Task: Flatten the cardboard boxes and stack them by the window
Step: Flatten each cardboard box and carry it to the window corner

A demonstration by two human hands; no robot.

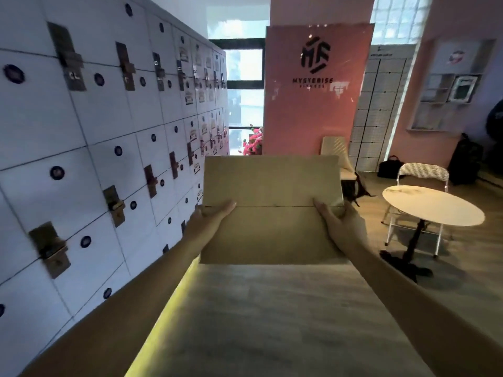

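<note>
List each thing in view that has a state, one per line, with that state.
cardboard box: held up off the floor in both hands, top flaps shut, not yet flattened.
left hand: grips the box's left edge, thumb on top.
right hand: grips the box's right edge, thumb on top.
lockers: doors shut.
folding chair: unfolded, standing behind the round table.

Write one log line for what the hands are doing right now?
left hand: grips box edge | right hand: grips other edge | cardboard box: held up, flaps shut | window: ahead, past lockers
</note>
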